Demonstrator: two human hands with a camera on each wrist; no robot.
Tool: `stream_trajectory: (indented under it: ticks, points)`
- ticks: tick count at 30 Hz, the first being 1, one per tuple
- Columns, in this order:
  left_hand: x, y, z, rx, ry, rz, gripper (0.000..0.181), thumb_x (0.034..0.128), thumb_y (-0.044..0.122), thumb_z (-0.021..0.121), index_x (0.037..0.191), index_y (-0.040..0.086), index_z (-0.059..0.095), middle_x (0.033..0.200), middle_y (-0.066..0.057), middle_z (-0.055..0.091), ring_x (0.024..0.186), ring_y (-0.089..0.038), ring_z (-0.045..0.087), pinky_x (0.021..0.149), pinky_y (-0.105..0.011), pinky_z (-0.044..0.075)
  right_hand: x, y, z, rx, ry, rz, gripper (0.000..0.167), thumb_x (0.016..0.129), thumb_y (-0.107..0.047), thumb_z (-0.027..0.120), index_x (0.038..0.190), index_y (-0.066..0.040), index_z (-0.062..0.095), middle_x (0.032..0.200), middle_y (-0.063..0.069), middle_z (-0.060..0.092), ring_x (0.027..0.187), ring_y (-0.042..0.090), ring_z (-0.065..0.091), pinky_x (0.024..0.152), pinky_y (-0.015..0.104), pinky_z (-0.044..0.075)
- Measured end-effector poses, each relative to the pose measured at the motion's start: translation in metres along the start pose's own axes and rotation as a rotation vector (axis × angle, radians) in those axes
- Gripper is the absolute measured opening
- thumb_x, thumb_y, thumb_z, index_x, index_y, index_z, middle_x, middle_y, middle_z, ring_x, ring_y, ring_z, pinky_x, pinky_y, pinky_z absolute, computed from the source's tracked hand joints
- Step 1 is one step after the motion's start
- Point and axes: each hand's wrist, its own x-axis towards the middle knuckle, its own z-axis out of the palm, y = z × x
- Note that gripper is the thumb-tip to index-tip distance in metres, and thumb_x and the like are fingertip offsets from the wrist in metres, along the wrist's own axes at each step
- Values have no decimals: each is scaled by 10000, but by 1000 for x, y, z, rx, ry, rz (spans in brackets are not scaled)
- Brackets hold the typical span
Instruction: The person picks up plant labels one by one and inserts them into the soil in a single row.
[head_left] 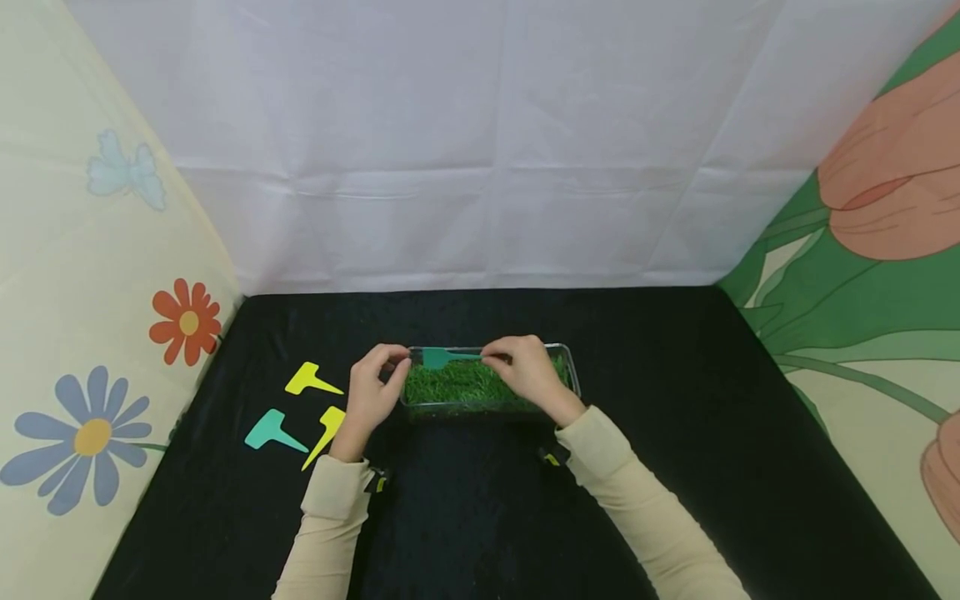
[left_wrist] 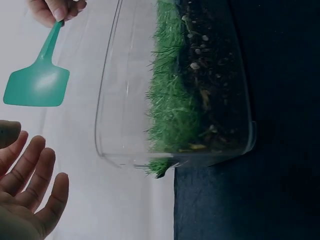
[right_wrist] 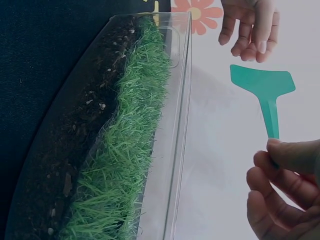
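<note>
Between thumb and fingers, my right hand [head_left: 528, 367] pinches the pointed end of a green plant label [right_wrist: 270, 92]. The label hangs level above a clear plastic box [head_left: 573, 375] of green grass [head_left: 465, 385], with dark soil [right_wrist: 80, 115] beneath the blades. My left hand [left_wrist: 30, 185] is off the label's broad end, a small gap apart, its fingers loosely bent and holding nothing. To the left on the black cloth lie two yellow plant labels [head_left: 306, 378] and another green plant label [head_left: 273, 429].
A black cloth [head_left: 660, 467] covers the table. Behind it hangs a white sheet [head_left: 465, 167]. Printed flower panels [head_left: 885, 333] stand at both sides. Wrist cameras [head_left: 553, 458] are strapped under both wrists.
</note>
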Motion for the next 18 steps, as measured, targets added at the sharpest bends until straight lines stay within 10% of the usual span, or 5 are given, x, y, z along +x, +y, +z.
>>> stream_trajectory:
  ticks: [14, 18]
  points:
    - [3, 17, 1, -129, -15, -164, 151, 771, -105, 636, 920, -127, 634, 880, -238, 637, 799, -357, 579, 714, -514, 445, -1, 0, -1, 10, 13, 10, 71, 796, -40, 678, 855, -25, 717, 799, 73, 685, 613, 133, 610, 568, 263, 490]
    - [3, 16, 2, -209, -42, -249, 154, 787, -91, 627, 935, -135, 629, 895, -233, 636, 751, -262, 563, 673, -395, 462, -2, 0, -1, 13, 11, 8, 73, 794, -35, 679, 856, -31, 718, 798, 70, 685, 610, 130, 607, 567, 261, 488]
